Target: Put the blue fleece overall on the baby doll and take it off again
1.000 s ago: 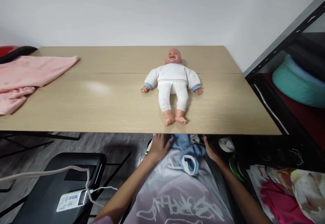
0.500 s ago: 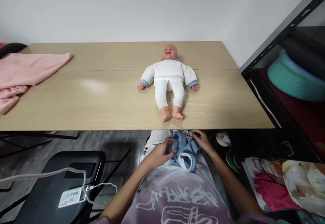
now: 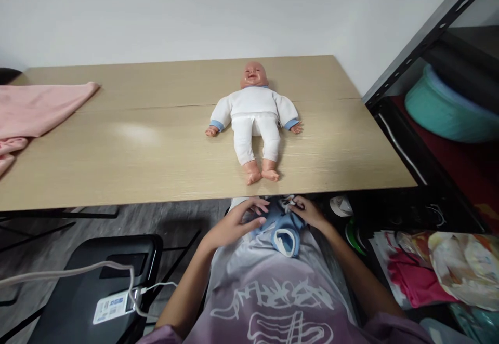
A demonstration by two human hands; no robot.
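**Left hand and right hand at a blue garment, below the near edge of the table**

Left hand: wide, thumb well apart from loosely curved fingers, at the garment's side; no firm hold seen. Right hand: narrow, thumb and forefinger at the garment's white patterned part; whether they pinch it cannot be told.

Garment: bunched on the lap, just below the table's near edge, one white-trimmed opening facing the body. Likely faults: so little visible hold could let it slide to the floor beneath the table; lifted carelessly, it could snag on the edge. Bunching may conceal a twist.

Doll: white suit, blue cuffs, on its back on the table, feet close to the near edge. A knock from below could shift it.

Cable: low, left of the lap, below the table, joined to a white device on a black chair. A swinging left elbow could drag both.

Pink cloth: table's left end.

Teal tub: right of the table.
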